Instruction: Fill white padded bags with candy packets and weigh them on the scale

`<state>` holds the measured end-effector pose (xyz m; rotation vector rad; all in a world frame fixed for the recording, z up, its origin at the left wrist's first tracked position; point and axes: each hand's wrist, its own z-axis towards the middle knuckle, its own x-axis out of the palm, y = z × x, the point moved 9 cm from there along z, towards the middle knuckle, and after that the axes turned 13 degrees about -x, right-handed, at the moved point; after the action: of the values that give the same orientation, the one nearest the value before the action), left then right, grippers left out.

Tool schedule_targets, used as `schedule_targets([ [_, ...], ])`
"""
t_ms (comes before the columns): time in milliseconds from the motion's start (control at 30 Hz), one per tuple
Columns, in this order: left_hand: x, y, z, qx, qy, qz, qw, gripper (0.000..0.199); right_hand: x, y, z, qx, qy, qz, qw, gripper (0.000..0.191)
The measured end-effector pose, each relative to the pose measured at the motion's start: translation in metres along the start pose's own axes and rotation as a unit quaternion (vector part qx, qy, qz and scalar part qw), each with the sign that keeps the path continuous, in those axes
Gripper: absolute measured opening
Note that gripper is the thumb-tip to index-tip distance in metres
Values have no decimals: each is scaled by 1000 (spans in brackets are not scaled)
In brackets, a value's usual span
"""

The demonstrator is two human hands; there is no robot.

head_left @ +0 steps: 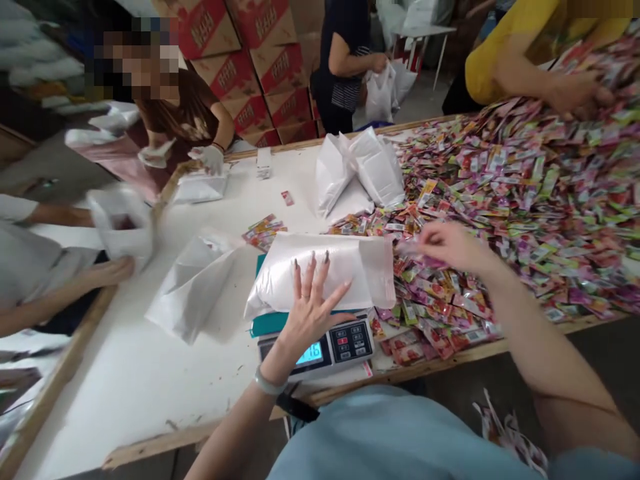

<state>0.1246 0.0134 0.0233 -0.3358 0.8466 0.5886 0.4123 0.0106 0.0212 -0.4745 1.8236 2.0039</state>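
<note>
A filled white plastic bag (270, 273) lies on the teal plate of a digital scale (350, 341), its mouth end pointing right. My left hand (314, 300) rests on the bag with fingers spread. Part of the scale's lit display shows below my left wrist. To the right of the bag's mouth, my right hand (453, 247) pinches a small shiny sachet (413, 248), slightly blurred, above a large heap of colourful sachets (460, 293).
Another white bag (193, 287) lies left of the scale, and more filled bags (360, 170) stand behind it. Several loose sachets (263, 230) lie on the white table (150, 387), which has a wooden edge. Co-workers stand around it; red-and-brown cartons (250, 67) are stacked behind.
</note>
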Motion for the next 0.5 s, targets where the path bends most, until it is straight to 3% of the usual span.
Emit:
schedule_targets([
  [67, 4, -8, 0, 5, -26, 9, 1000, 101, 47, 24, 17, -68, 65, 22, 995, 36],
  [133, 9, -12, 2, -7, -30, 25, 999, 97, 58, 39, 53, -121, 72, -9, 990, 32],
  [167, 13, -13, 4, -19, -22, 35, 999, 92, 45, 41, 79, -135, 41, -46, 989, 33],
  [233, 15, -12, 9, -36, -9, 43, 998, 69, -3, 42, 137, -145, -72, -154, 975, 39],
  [300, 6, -1, 14, -52, -27, 22, 998, 46, -50, 46, 193, -159, -151, -275, 936, 60],
  [367, -28, 37, 14, -125, -132, -28, 983, 29, -67, 41, 246, -150, -115, -380, 905, 83],
  [400, -54, 67, 7, -187, -211, -49, 958, 18, -68, 37, 267, -144, -81, -422, 892, 81],
  [467, -113, 133, -24, -322, -375, -63, 867, 33, -66, 33, 291, -142, -26, -476, 867, 57],
  [500, -141, 159, -40, -358, -422, -57, 831, 43, -64, 34, 296, -151, -11, -488, 860, 43],
])
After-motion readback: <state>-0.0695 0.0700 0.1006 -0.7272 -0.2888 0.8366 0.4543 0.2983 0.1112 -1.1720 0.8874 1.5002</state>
